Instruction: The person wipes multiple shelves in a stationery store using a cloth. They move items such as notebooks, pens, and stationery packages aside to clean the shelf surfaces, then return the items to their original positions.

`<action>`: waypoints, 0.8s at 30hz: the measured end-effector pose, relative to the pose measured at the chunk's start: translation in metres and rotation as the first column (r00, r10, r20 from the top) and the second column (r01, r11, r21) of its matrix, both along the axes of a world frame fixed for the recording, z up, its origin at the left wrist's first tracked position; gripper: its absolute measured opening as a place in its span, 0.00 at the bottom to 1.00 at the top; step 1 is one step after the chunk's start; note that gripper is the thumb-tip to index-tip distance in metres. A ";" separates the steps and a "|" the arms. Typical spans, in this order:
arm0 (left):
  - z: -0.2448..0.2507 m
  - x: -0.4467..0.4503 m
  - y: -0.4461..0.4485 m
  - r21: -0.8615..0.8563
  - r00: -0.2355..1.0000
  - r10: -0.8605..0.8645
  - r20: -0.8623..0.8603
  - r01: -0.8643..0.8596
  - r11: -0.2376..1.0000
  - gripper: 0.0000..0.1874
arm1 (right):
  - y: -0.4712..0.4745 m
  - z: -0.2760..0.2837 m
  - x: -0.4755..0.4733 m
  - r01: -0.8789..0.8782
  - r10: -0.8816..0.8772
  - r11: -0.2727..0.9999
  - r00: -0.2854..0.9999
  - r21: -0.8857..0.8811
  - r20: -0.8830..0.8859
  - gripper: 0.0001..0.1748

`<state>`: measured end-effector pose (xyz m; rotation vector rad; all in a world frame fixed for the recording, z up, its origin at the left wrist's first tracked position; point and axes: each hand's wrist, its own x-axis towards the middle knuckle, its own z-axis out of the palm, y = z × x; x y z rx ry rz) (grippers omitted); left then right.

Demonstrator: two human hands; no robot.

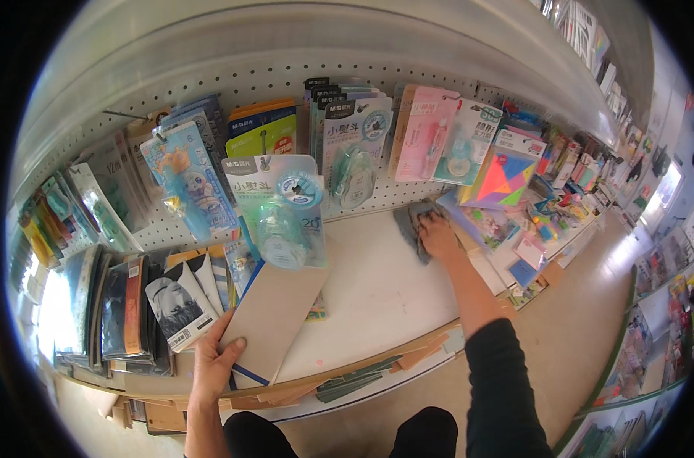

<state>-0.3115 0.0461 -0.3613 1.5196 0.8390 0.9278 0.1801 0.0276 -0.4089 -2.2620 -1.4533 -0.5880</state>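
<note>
My left hand (pixel 220 349) grips the lower left edge of a grey-beige cardboard-backed pad (pixel 281 318) with a blue edge, thumb on its face. The pad leans upright on the shelf, its top behind a hanging blister pack of correction tape (pixel 284 235). My right hand (pixel 436 233) presses a dark grey cloth (pixel 410 229) flat on the white shelf (pixel 381 286), near the pegboard at the back. Left of the pad, a white packet with a black-and-white picture (pixel 181 306) leans beside my left hand.
Carded stationery hangs from hooks on the pegboard (pixel 255 83). Plastic-wrapped dark notebooks (pixel 123 312) stand at the left. Several small packets lie on the right of the shelf, around a pink card (pixel 530 247). Cardboard pieces (pixel 421 352) fill a lower ledge. Another goods rack (pixel 656 338) stands across the aisle.
</note>
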 end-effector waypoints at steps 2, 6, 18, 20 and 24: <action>0.000 0.000 0.000 0.012 1.000 0.010 -0.010 -0.009 1.000 0.27 | 0.028 -0.006 0.015 0.050 -0.050 0.999 0.999 0.020 -0.002 0.18; -0.002 0.001 0.000 0.002 1.000 -0.011 -0.017 0.011 1.000 0.28 | 0.032 0.000 -0.048 -0.029 0.055 0.979 0.991 -0.199 0.124 0.16; 0.021 0.028 -0.027 0.031 0.997 -0.073 0.019 0.072 0.997 0.28 | -0.182 0.045 -0.054 0.414 -0.435 0.882 0.899 -0.224 -0.051 0.12; 0.025 0.046 -0.038 0.063 0.995 -0.079 0.054 0.075 0.995 0.28 | -0.163 0.044 -0.053 0.394 -0.399 0.899 0.917 -0.190 0.015 0.13; 0.034 0.084 -0.053 0.057 0.973 -0.136 0.184 0.128 0.990 0.27 | -0.141 0.034 -0.093 0.106 -0.120 0.980 0.990 -0.171 -0.075 0.15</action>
